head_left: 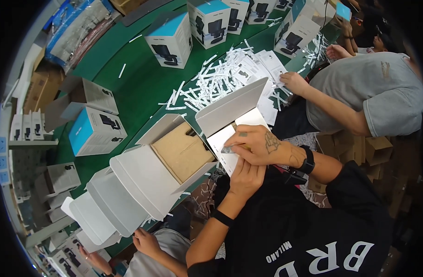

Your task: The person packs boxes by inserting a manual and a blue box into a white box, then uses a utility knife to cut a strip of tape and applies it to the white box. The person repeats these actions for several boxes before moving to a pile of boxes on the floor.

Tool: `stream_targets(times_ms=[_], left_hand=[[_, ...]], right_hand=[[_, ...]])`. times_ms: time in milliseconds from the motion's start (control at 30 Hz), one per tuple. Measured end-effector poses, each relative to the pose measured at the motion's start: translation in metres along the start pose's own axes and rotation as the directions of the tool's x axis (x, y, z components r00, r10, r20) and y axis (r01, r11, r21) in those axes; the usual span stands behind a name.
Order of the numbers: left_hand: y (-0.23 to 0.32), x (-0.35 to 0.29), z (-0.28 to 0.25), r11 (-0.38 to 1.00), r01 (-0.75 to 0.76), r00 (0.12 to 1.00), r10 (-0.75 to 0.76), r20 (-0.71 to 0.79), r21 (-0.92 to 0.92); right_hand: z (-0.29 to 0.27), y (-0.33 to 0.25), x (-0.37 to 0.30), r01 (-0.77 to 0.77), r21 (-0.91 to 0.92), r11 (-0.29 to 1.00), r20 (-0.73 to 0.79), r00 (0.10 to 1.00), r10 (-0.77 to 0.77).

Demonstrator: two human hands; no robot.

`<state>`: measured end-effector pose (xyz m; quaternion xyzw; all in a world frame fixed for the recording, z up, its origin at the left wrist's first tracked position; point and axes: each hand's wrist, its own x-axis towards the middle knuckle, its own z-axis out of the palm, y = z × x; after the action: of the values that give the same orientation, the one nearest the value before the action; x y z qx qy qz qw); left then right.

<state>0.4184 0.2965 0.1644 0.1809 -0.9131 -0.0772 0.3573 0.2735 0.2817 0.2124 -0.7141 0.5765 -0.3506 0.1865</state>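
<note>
At the middle, a white carton [230, 161] stands with its lid flap [234, 104] raised. My left hand [248, 180] is closed on the carton's near edge, its fingertips just below the other hand. Above it, my right hand [255, 145] pinches a small greyish thing [227, 149] against the carton's white surface; its kind is too small to tell. The right hand covers part of the carton. Just left of my hands lies another open carton with a brown cardboard insert [184, 152] inside and its long white flaps [137, 180] folded out.
White paper strips [216, 83] and leaflets [260, 67] pile on the green table [128, 83]. Several printed white-and-blue boxes [170, 44] stand at the back, one more box [98, 131] at left. A grey-sleeved co-worker's hand [294, 83] touches the leaflets; another co-worker's hands [147, 242] are at lower left.
</note>
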Motion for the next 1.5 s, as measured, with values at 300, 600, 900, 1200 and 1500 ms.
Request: stream_targets(times_ms=[300,600,900,1200,1500], left_hand=[[0.002,-0.016,-0.002,0.999,0.022,0.997,-0.02,0.076,-0.025],[-0.001,-0.008,-0.016,0.997,-0.027,0.995,0.02,0.102,0.07],[-0.001,0.028,-0.078,0.612,0.497,0.868,-0.343,0.36,-0.615],[-0.027,0.015,-0.062,0.138,0.459,0.813,-0.464,0.352,-0.878],[-0.015,-0.001,-0.069,0.098,0.453,0.824,-0.425,0.374,-0.886]], right_hand=[[-0.005,-0.022,0.008,0.094,-0.282,0.955,0.293,0.956,-0.008],[-0.06,0.027,-0.01,-0.276,0.533,0.8,-0.502,0.658,0.561],[-0.126,-0.045,0.021,-0.31,0.284,0.907,0.069,0.951,0.303],[-0.081,-0.14,-0.053,-0.514,-0.195,0.836,-0.379,0.825,0.419],[-0.055,-0.145,-0.069,-0.531,-0.032,0.847,-0.383,0.789,0.48]])
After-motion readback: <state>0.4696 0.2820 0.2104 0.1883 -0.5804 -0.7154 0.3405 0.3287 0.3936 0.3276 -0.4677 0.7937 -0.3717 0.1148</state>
